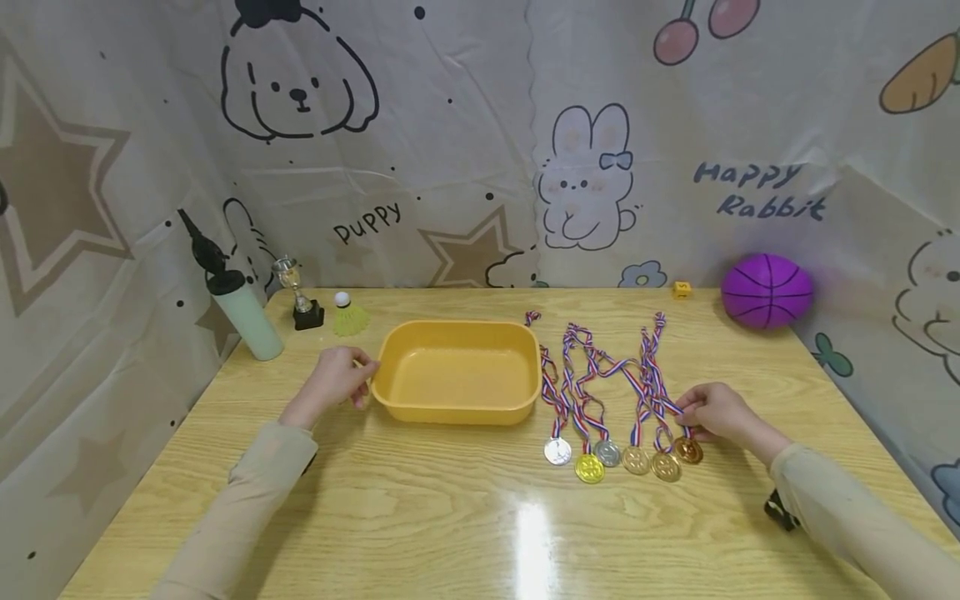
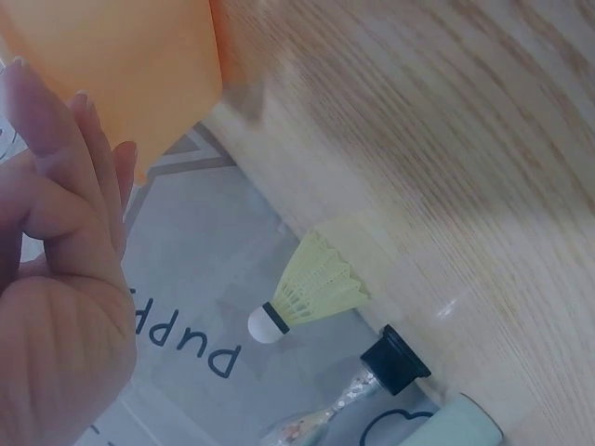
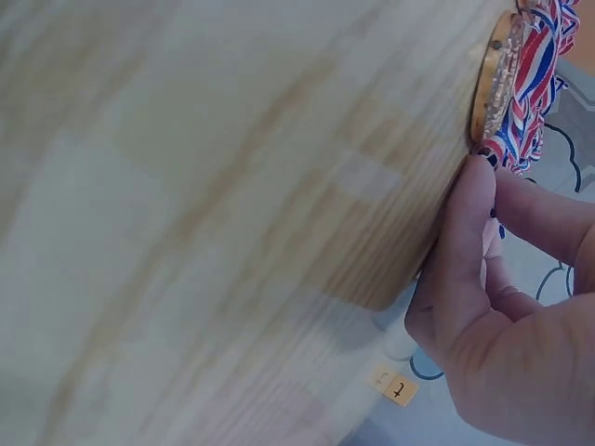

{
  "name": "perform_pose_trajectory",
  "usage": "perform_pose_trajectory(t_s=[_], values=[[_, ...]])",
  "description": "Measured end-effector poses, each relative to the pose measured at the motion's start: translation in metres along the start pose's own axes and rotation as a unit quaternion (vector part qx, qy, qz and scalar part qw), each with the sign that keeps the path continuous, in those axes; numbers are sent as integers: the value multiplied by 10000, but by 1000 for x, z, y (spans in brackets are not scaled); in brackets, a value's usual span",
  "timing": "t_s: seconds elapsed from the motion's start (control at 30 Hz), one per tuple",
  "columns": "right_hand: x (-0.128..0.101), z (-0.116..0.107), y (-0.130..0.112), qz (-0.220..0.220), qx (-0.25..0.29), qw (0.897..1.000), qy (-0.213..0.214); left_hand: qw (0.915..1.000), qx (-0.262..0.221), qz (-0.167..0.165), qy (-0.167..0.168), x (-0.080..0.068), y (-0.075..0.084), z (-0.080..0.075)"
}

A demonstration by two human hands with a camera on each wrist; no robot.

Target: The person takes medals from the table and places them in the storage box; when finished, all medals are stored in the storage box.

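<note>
In the head view, my left hand (image 1: 337, 377) is at the left end of a yellow plastic basin (image 1: 456, 379), fingertips right at its rim. The left wrist view shows those fingers (image 2: 88, 177) loosely extended beside the basin's wall (image 2: 163, 65). To the basin's right lie several medals on red, white and blue ribbons (image 1: 577, 367): silver (image 1: 557, 451), bright gold (image 1: 589, 468) and duller gold (image 1: 636, 460). At the right end of the row, my right hand (image 1: 716, 412) pinches the ribbon of a bronze medal (image 1: 688, 451) between thumb and fingers, close above the disc.
At the back left stand a pale green bottle (image 1: 247, 317) with a black top, a small trophy cup (image 1: 300, 296) and a yellow shuttlecock (image 1: 348, 317). A purple ball (image 1: 768, 291) and a small yellow cube (image 1: 681, 289) are at the back right. A printed cloth (image 1: 465, 167) hangs behind the table.
</note>
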State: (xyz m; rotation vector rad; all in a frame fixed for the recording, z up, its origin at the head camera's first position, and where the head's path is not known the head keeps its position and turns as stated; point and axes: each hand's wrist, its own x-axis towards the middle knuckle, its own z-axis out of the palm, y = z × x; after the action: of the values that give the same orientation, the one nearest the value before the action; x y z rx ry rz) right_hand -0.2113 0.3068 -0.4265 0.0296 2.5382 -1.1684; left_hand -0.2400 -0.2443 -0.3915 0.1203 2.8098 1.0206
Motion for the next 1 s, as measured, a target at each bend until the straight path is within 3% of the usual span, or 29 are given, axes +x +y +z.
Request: perform_pose_trajectory(t_s=[0.33, 0.47, 0.67, 0.8, 1.0], values=[[-1, -3, -1, -47, 200, 9997, -115, 10000, -28, 32, -26, 1, 3, -1], [1, -6, -1, -72, 518, 9986, -123, 10000, -63, 20, -57, 2, 3, -1], [1, -17, -8, -409, 692, 9959, 404, 9999, -132, -54, -85, 1, 4, 1], [0, -24, -17, -714, 1237, 9875, 661, 9998, -166, -79, -87, 0, 4, 2], [-1, -31, -37, -1038, 2148, 9655, 1047, 9997, -228, -50, -58, -2, 5, 2]])
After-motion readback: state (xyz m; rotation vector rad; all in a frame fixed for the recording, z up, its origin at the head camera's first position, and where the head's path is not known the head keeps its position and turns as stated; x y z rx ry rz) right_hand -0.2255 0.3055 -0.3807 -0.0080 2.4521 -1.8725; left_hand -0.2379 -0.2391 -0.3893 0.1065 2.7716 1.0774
